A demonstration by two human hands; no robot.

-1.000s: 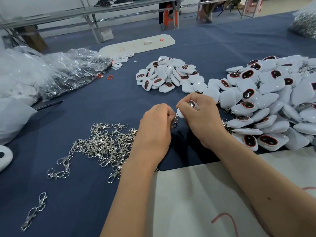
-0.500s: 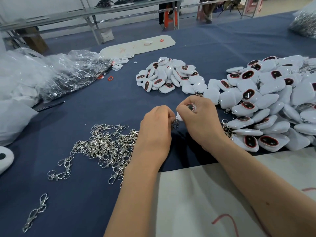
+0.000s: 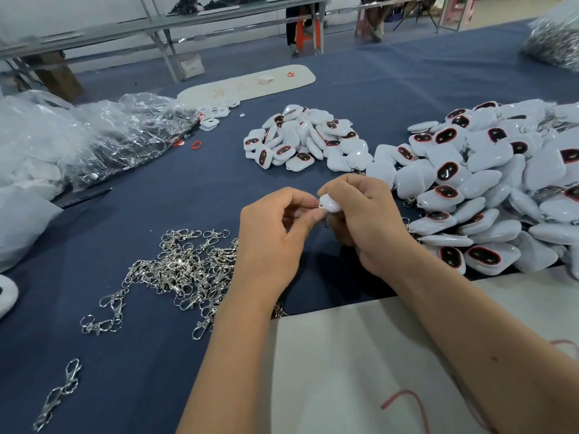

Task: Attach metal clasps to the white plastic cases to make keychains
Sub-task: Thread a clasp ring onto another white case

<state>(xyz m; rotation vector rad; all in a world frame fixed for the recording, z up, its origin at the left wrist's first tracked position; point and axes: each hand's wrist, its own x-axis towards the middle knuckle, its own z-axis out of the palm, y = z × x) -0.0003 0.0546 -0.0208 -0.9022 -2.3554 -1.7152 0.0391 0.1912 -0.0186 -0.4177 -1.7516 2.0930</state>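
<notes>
Pinching a clasp, apparently, left hand meets right hand gripping a white case.

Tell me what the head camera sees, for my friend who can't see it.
Two hands, left hand and right hand, join a metal clasp to a white case over a blue table, between loose clasps and piled cases.

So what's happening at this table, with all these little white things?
A person is making keychains. The right hand holds one white case, and the left hand pinches a metal clasp at its edge, fitting it on. Loose clasps lie in a heap to the left on the blue table. A small pile of cases sits farther back, and a big pile lies to the right.
</notes>
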